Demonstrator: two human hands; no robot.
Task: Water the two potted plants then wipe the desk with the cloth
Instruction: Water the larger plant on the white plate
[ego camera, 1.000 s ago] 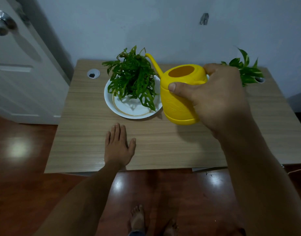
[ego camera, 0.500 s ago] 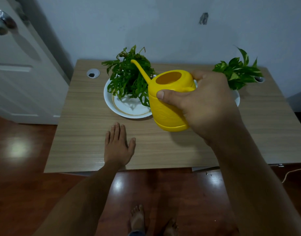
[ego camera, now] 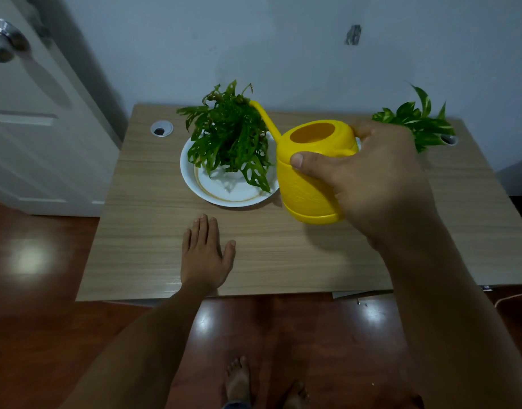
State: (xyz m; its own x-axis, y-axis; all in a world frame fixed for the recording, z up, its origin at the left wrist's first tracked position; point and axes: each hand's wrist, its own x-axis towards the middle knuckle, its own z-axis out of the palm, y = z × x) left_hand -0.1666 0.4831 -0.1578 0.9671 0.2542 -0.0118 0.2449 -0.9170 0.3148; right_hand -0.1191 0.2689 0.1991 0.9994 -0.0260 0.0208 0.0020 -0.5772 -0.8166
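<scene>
My right hand (ego camera: 372, 184) grips a yellow watering can (ego camera: 307, 187) above the wooden desk (ego camera: 147, 231). The can's thin spout points up-left and its tip reaches the leaves of the left plant (ego camera: 230, 140), which stands in a white dish (ego camera: 195, 184). The second plant (ego camera: 416, 125) shows at the back right, partly hidden behind my right hand. My left hand (ego camera: 205, 255) lies flat, palm down, on the desk's front part with fingers apart. No cloth is in view.
A white door (ego camera: 32, 128) with a metal knob stands left of the desk. Round cable holes (ego camera: 162, 129) sit in the desk's back corners. The grey wall runs right behind the desk. Below are a glossy wooden floor and bare feet (ego camera: 239, 382).
My right hand swung the watering can left and down half a second ago, then back right and up; its spout tip now touches the left plant's top. My left hand stayed flat.
</scene>
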